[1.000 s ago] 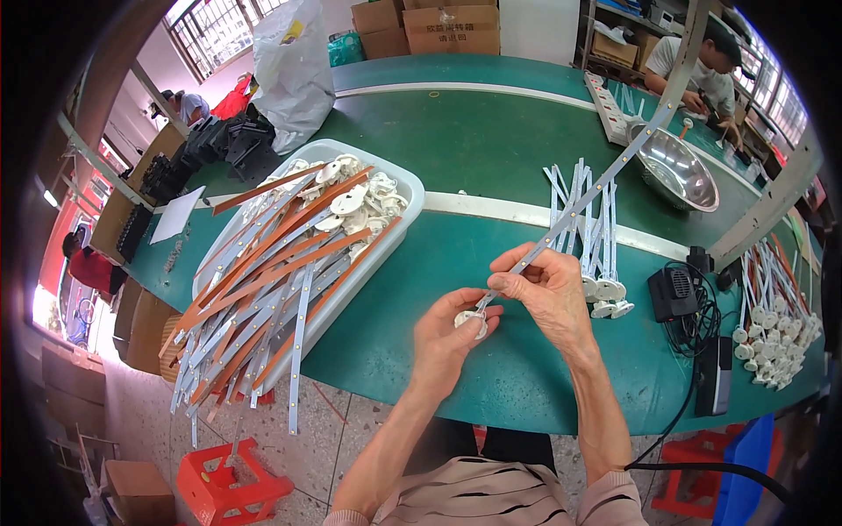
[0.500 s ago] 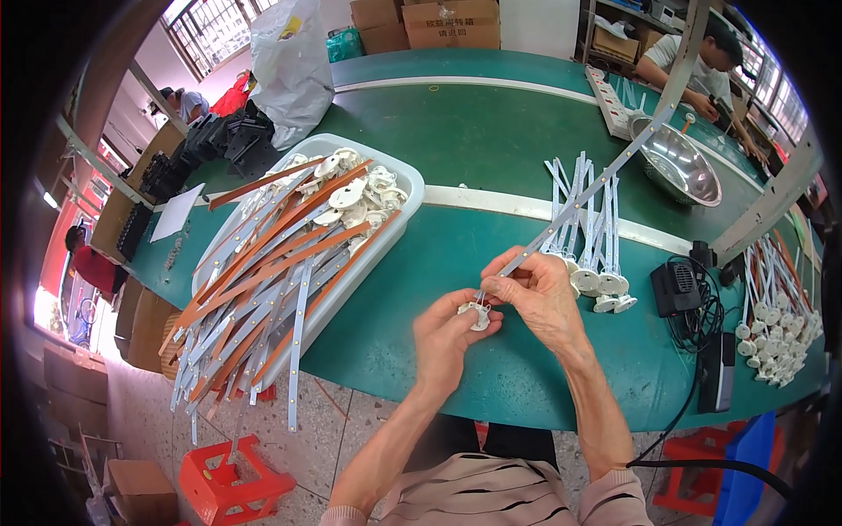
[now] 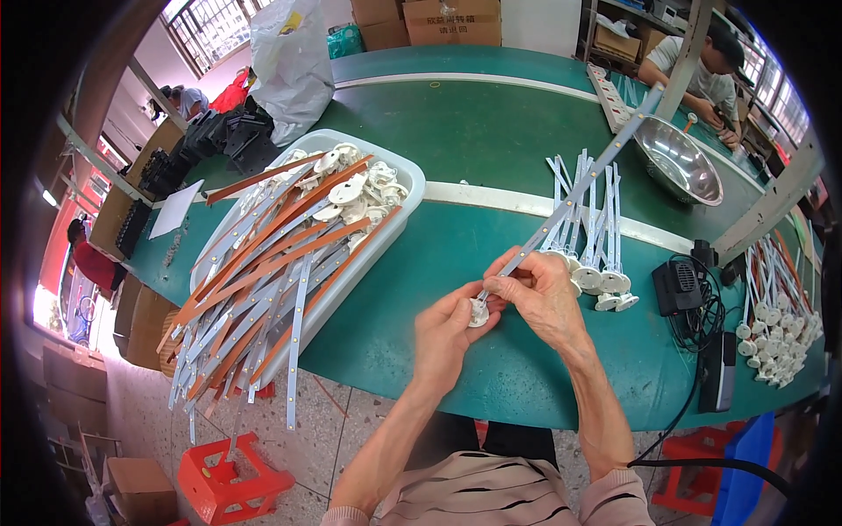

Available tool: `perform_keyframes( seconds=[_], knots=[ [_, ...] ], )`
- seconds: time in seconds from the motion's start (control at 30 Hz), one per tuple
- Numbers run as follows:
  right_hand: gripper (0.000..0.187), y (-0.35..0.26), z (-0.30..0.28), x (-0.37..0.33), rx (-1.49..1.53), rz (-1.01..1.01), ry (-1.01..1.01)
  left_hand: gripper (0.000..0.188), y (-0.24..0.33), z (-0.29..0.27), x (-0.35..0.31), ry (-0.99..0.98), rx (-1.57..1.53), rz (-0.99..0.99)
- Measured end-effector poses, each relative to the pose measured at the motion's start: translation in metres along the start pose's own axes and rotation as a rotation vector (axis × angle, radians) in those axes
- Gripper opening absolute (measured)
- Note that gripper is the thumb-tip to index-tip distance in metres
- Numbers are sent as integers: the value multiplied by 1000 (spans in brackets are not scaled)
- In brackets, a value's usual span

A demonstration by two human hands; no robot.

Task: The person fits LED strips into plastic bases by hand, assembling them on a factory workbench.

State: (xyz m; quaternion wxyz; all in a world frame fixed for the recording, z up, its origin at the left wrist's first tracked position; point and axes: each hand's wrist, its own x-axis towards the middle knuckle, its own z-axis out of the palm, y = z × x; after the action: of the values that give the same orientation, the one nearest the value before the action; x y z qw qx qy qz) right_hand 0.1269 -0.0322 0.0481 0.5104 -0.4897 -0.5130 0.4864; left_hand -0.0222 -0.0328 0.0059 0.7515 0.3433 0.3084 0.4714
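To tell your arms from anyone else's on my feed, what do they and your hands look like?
The left hand and right hand are bare: no gloves, rings or watch show. The forearms are uncovered up to pale pinkish-beige sleeves, which end near the elbows. The matching top has dark streaks.

The green table I see from far away has a white tub, shiny bowl and thin strips on it.

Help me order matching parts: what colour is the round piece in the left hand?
The round piece is white; it shows best in the head view.
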Motion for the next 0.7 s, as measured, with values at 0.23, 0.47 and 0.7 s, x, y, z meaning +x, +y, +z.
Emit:
perform_keyframes(
  seconds=[0.23,0.47,0.7],
  knots=[
    [8,6,-1,2,-139,-30,-22,40,-1,0,1,-42,24,-29],
    [7,9,4,1,-233,-65,-2,42,0,3,0,-48,75,-11],
    [12,12,13,-1,-264,-138,84,43,1,5,-1,-65,83,-7]
  ],
)
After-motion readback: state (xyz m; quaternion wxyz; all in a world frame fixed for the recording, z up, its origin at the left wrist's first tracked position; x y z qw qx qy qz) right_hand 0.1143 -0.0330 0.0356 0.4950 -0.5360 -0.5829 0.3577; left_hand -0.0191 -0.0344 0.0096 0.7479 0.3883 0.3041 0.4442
